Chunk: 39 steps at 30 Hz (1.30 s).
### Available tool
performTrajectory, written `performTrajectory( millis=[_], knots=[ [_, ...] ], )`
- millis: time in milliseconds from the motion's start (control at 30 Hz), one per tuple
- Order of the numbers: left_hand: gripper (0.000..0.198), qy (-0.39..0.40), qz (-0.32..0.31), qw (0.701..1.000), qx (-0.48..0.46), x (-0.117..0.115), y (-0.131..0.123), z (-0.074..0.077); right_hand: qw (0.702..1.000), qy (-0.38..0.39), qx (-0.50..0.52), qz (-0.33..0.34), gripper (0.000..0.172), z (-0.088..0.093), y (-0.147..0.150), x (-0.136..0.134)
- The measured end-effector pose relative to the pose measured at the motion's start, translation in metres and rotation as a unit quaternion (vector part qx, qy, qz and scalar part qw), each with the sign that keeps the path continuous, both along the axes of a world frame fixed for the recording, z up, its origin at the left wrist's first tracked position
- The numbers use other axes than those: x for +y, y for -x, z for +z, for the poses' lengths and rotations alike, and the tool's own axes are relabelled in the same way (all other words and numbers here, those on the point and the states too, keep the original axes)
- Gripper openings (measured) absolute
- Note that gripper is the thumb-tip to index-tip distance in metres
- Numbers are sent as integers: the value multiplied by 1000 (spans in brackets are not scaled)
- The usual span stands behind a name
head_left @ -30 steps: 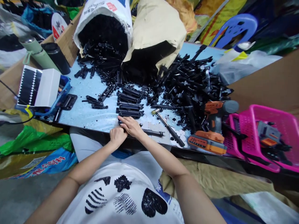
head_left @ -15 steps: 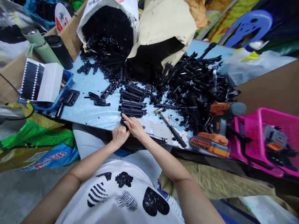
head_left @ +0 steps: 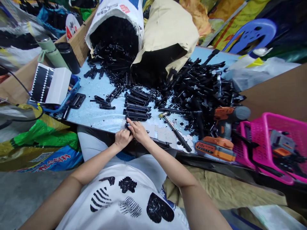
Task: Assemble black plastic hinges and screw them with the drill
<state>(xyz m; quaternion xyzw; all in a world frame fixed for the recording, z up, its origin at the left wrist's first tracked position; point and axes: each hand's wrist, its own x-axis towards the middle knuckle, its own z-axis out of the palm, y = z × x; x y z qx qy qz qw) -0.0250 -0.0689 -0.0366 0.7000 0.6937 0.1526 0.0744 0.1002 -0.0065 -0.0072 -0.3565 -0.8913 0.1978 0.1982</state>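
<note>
At the table's front edge my left hand is closed, its fingers curled around part of a small black plastic piece. My right hand touches it from the other side, fingers bent over the same piece, which both hands mostly hide. Just beyond my fingertips lie several long black plastic parts, side by side in a stacked row. To the right of my right hand rests a hammer with a dark handle.
A heap of black parts covers the right side, before a beige sack and a white sack. An orange cordless drill and a pink basket stand at right. At left are a blue tray and a green bottle.
The view has shifted slightly, so the bench's left side appears further right. Both hands stay together on the black piece, with almost no movement.
</note>
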Motion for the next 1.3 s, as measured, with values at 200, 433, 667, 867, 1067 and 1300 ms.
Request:
performTrajectory(
  millis=[200, 433, 667, 867, 1067, 1300],
  knots=[
    [40, -37, 16, 999, 13, 5, -6, -9, 999, -23, -31, 4, 49, 1, 0, 1],
    [34, -172, -16, 985, 3, -1, 5, -16, 995, -61, -82, 9, 48, -3, 3, -2],
    [26, -264, -138, 954, 14, 4, 32, 6, 984, -157, 16, -78, 55, 7, -71, -27],
    [45, -166, -423, 886, 91, 54, 29, 22, 952, -187, -190, -148, 61, -20, -141, -32],
    [53, -57, -365, 923, 110, 69, 5, 27, 960, -176, -205, -71, 62, -11, -139, -8],
    [49, 11, -274, 960, 59, 70, 14, 41, 965, -108, -240, 15, 64, 12, -135, 12]
  ],
)
